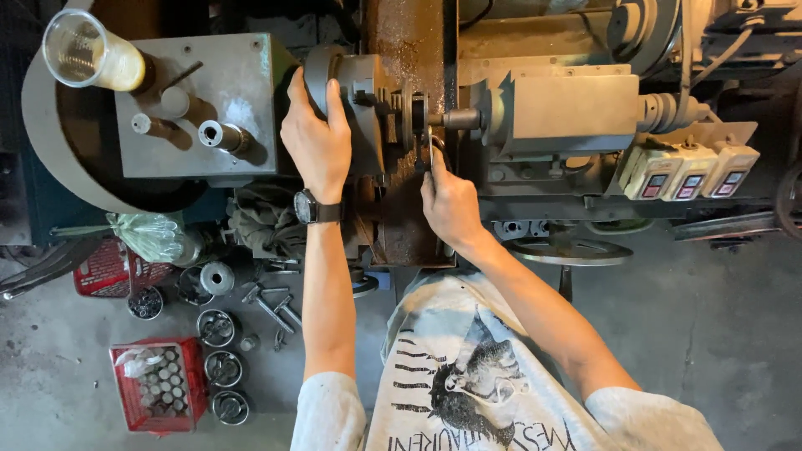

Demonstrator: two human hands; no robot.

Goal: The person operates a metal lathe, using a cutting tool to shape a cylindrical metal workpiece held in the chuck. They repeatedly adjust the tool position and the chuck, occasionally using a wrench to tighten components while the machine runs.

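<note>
My left hand wraps the heavy, rigid chuck; my right hand pinches a thin tool just above it. I'd grip the chuck's rim.

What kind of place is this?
Most likely a metalworking shop. Both hands work at a big grey lathe, the left hand on its chuck, and tins of metal parts sit on the concrete floor.

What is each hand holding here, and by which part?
The left hand grips the lathe chuck around its outer rim. The right hand holds a thin dark tool by its lower end; its kind cannot be told.
</note>
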